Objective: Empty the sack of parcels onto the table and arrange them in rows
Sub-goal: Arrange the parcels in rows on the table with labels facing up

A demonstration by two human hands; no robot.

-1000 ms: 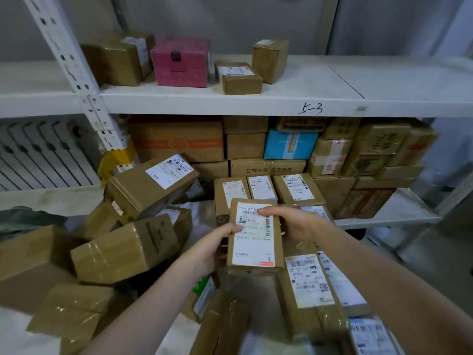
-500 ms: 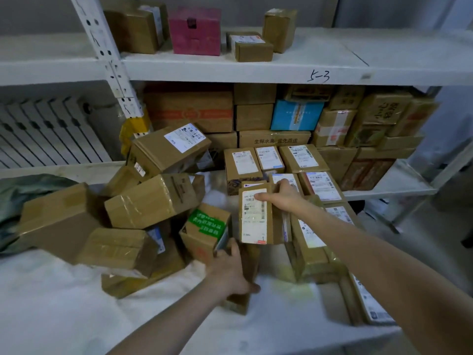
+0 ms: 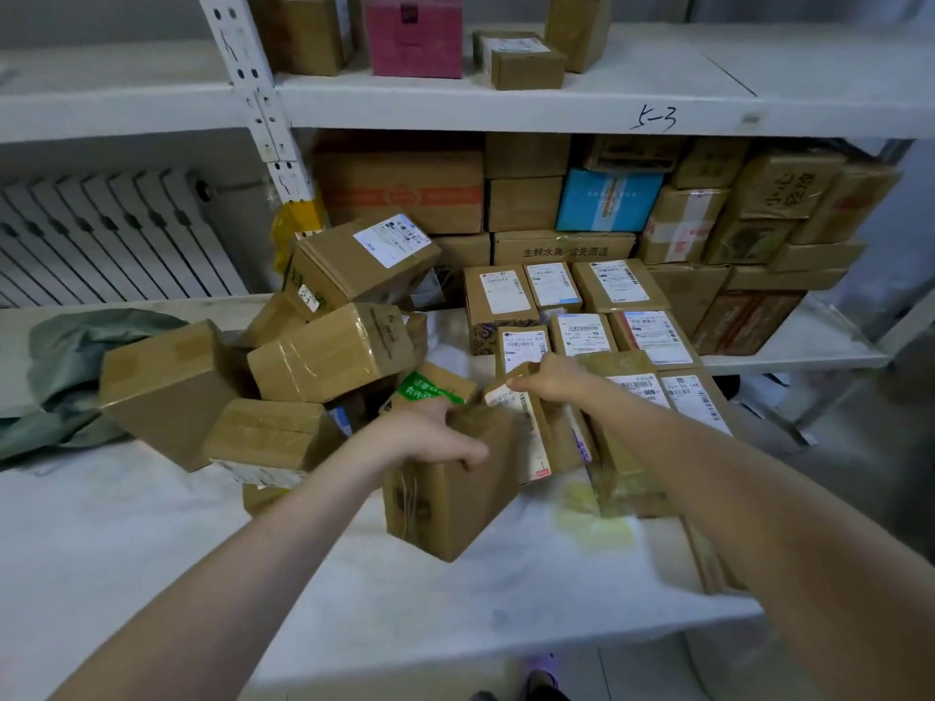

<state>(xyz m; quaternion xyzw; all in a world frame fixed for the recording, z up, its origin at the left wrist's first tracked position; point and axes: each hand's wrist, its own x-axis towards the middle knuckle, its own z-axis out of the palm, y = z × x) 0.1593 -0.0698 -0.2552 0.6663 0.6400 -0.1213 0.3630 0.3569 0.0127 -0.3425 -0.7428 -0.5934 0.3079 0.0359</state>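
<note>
Parcel [image 3: 450, 503] in left hand [image 3: 430, 435], right hand [image 3: 554, 379] pinching labelled box [image 3: 526, 437] — heap [image 3: 329, 354] alongside

White table [image 3: 152, 548], lower half of the frame. At left, a crumpled green sack [image 3: 76, 356] lies on it. At centre left is a loose heap of brown parcels [image 3: 329, 351]. At centre right, labelled parcels [image 3: 551, 285] lie flat in rows, labels upward. Stacked cartons [image 3: 526, 204] stand behind them along the back.

Bare forearms run to the left hand [image 3: 430, 438] and right hand [image 3: 552, 381]; a purple shoe [image 3: 544, 667] shows below.
</note>
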